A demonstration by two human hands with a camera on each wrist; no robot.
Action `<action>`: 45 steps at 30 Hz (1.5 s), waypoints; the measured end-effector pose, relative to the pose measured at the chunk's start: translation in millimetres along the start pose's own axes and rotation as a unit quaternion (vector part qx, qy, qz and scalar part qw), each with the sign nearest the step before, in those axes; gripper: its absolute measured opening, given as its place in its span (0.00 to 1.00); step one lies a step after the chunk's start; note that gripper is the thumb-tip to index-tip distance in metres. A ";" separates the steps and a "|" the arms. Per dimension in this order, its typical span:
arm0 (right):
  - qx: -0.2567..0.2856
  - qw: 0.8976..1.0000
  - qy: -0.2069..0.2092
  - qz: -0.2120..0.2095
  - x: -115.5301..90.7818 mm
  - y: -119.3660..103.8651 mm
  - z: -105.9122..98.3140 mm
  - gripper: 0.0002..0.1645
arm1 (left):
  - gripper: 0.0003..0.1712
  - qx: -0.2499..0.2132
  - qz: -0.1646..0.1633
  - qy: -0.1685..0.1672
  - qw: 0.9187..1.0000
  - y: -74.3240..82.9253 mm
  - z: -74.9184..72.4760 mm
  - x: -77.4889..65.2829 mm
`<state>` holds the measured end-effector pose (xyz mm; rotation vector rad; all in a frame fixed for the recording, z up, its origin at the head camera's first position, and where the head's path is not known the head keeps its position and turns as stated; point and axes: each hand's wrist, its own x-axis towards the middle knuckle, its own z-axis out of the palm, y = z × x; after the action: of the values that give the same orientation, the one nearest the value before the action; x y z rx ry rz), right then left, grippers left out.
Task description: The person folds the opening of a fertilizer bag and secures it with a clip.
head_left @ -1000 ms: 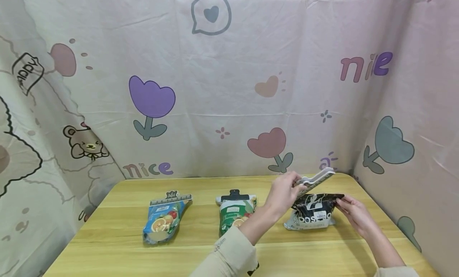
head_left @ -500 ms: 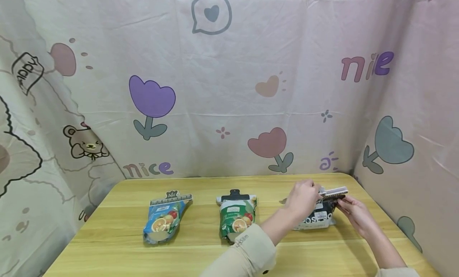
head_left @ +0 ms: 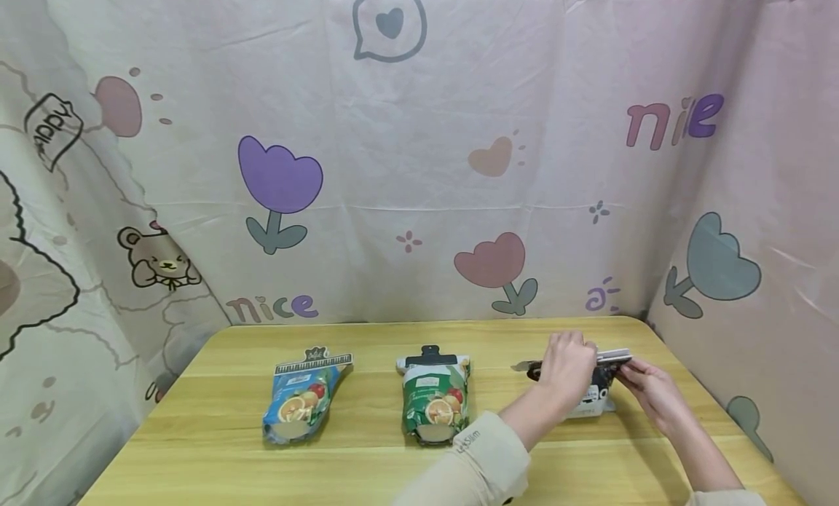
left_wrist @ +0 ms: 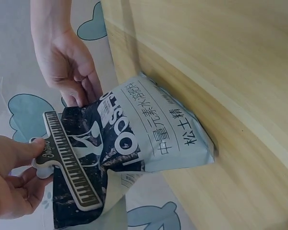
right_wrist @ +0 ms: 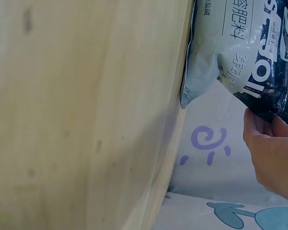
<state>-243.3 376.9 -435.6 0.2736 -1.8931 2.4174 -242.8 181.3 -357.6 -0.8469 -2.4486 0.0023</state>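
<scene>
A black and pale grey pouch (left_wrist: 158,129) with white lettering stands on the table at the right. My left hand (head_left: 566,368) pinches the handle of a black-and-white clip (left_wrist: 73,163) patterned like piano keys between thumb and fingers. In the left wrist view the clip's long bar lies across the black top of the pouch. My right hand (head_left: 655,393) pinches the pouch's upper right corner, and the right wrist view shows those fingertips (right_wrist: 252,122) at the black edge. From the head, my left hand covers much of the pouch's left side.
A blue pouch (head_left: 301,404) with a keyboard-patterned clip (head_left: 313,364) on its top lies at the left of the wooden table (head_left: 367,466). Mid-table lies a green pouch (head_left: 426,397) topped by a black clip (head_left: 430,357). A printed curtain (head_left: 393,164) hangs behind.
My left hand has brought the clip down from above the pouch, a little to the right, onto its top edge. The right hand stays at the corner.
</scene>
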 end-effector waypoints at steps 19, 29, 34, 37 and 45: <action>-0.052 0.998 0.031 0.005 0.6 1.6 -3.9 0.19 | 0.06 0.059 -0.024 -0.046 0.997 16.9 3.1 6.9; -0.060 0.998 -0.003 0.002 15.4 23.4 -32.5 0.14 | 0.21 0.031 -0.061 -0.079 0.995 12.9 2.9 4.4; -0.096 0.995 0.010 0.012 8.4 10.7 -14.1 0.30 | 0.26 -0.108 -0.124 -0.019 0.986 -5.9 11.3 -6.8; -0.132 0.990 0.029 0.036 3.5 -1.9 2.9 0.38 | 0.28 -0.207 -0.175 0.070 0.960 -16.9 20.8 -16.7; -0.196 0.977 0.042 0.071 2.1 -11.8 17.7 0.35 | 0.53 -0.551 -0.391 0.085 0.733 -23.6 46.2 -40.3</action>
<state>-241.7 362.6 -419.8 0.0158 -2.3575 2.0265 -252.8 147.2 -412.8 -0.0739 -2.2621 -1.8672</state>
